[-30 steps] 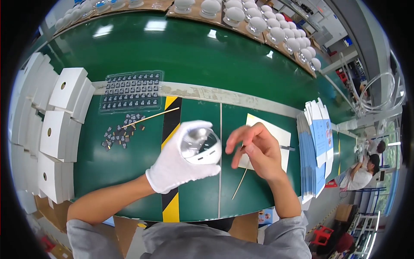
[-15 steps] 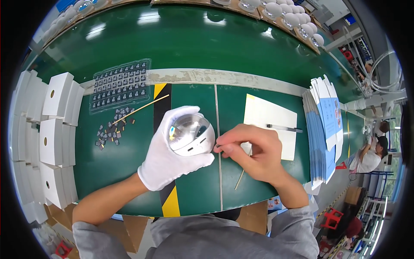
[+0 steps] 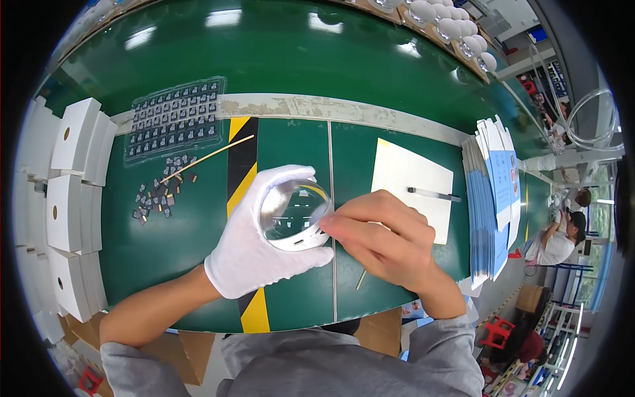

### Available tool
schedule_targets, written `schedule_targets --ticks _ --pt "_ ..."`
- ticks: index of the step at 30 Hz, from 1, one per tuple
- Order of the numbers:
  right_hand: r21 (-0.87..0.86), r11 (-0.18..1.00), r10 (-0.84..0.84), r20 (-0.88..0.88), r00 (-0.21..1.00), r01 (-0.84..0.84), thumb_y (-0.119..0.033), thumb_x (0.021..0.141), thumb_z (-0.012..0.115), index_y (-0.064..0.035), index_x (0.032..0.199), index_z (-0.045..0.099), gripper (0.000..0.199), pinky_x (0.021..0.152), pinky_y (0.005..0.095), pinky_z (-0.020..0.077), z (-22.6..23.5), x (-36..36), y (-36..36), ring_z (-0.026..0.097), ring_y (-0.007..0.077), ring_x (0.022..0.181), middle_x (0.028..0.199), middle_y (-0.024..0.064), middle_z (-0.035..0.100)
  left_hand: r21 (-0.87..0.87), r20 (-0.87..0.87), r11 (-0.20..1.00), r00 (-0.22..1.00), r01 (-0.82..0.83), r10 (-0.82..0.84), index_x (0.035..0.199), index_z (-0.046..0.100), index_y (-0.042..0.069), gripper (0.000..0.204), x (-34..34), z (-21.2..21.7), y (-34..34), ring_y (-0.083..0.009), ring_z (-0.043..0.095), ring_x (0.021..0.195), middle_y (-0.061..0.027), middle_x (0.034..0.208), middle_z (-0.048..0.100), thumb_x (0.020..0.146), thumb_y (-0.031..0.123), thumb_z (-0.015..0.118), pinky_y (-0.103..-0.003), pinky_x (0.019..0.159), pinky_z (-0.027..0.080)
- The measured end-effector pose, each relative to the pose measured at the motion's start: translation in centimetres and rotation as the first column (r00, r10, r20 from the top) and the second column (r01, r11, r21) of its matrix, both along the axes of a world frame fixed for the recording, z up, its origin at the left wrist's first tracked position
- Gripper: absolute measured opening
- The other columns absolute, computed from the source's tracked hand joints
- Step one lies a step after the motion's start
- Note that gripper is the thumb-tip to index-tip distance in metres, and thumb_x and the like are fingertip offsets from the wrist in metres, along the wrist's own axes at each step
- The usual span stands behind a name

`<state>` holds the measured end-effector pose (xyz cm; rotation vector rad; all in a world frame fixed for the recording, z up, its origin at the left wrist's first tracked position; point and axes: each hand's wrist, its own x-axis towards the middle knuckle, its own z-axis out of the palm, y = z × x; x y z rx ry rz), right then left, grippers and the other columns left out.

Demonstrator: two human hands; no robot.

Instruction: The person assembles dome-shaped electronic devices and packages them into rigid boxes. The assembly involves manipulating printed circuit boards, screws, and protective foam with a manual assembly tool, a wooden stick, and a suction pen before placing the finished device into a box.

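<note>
A glass-like clear ball (image 3: 294,210) on a white base with a small dark slot is tilted toward me. My left hand (image 3: 238,245), in a white glove, is wrapped around its left side and underside. At the base's right edge, my bare right hand (image 3: 390,241) pinches with thumb and forefinger; a small dark memory card appears to be in the pinch, mostly hidden by the fingertips. Loose memory cards (image 3: 157,198) are heaped at the left, with a thin wooden stick (image 3: 211,157) lying across them. Behind them is a clear plastic tray (image 3: 127,157) holding rows of cards.
White boxes (image 3: 64,212) are stacked along the left edge. To the right, a pen (image 3: 433,194) lies on white paper (image 3: 402,169), beside a pile of blue-and-white flat packaging (image 3: 481,225). White round units (image 3: 450,28) stand at the far right. Another person (image 3: 555,238) sits farther off.
My right fingertips have moved left with the small dark card, from just beside the white base to against it. The base has tipped slightly, and the whole view has shifted a little.
</note>
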<state>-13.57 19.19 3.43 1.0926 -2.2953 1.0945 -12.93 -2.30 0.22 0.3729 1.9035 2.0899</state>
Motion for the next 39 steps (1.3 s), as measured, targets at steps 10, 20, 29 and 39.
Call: schedule_targets --ticks 10,20,29,39 --pt "0.139 0.99 0.003 -0.244 0.97 0.032 -0.002 0.059 0.081 -0.0031 0.096 0.079 0.037 0.06 0.0267 0.0571 0.7 0.3 -0.5 0.07 0.0216 0.074 0.086 0.0082 0.071 -0.06 -0.046 0.998 0.999 0.005 -0.008 0.141 0.048 0.008 0.084 0.2 -0.2 0.0 -0.0172 0.056 0.121 -0.007 0.129 0.058 0.07 0.016 0.092 -0.035 0.107 0.042" --pt "0.169 0.984 -0.004 -0.276 0.961 0.052 -0.005 0.058 0.081 -0.0061 0.095 0.081 0.037 0.059 0.0255 0.0577 0.9 0.2 -0.3 0.07 0.0197 0.073 0.086 0.007 0.071 -0.065 -0.037 0.998 0.999 -0.006 0.004 0.14 0.049 0.009 0.083 0.3 -0.2 0.0 -0.0177 0.057 0.119 -0.007 0.129 0.059 0.069 0.017 0.092 -0.035 0.106 0.043" --pt "0.127 0.992 0.025 -0.178 0.984 -0.002 0.003 0.062 0.083 -0.004 0.097 0.08 0.036 0.061 0.0275 0.0581 0.6 -0.2 0.0 0.071 0.0218 0.075 0.087 0.0088 0.072 -0.032 -0.038 1.0 0.999 0.0 -0.001 0.141 0.049 0.008 0.084 0.2 -0.3 0.1 -0.0155 0.055 0.118 -0.006 0.128 0.058 0.07 0.016 0.092 -0.034 0.106 0.042" --pt "-0.036 0.998 0.046 -0.049 0.998 -0.048 0.007 0.066 0.082 -0.0012 0.095 0.074 0.031 0.057 0.0288 0.0535 -0.7 -0.6 0.2 0.07 0.0227 0.073 0.086 0.0101 0.072 -0.024 -0.05 1.0 0.999 0.004 -0.005 0.141 0.05 0.006 0.084 0.2 -0.5 0.0 -0.0155 0.054 0.118 -0.0065 0.129 0.057 0.07 0.013 0.093 -0.033 0.106 0.043"
